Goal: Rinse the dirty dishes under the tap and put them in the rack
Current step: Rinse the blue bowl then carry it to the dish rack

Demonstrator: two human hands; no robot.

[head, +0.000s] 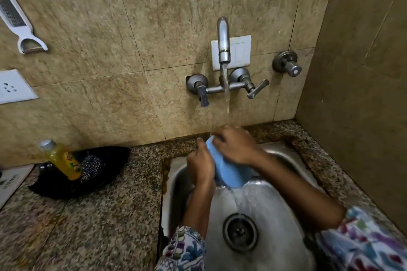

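A light blue cup (228, 171) is held tilted over the steel sink (275, 204), under the stream from the wall tap (223, 39). My left hand (201, 164) grips the cup's left side. My right hand (234, 146) lies over its top, with the fingers at the rim. Water runs off the cup's lower edge toward the drain (240, 232). Most of the cup's opening is hidden by my hands. No rack is in view.
A yellow bottle (62, 159) and a steel scrubber (91, 167) rest in a black holder (83, 174) on the granite counter (88, 226) to the left. A grater (15, 17) and a wall socket (13, 87) are on the tiled wall. A side wall stands close on the right.
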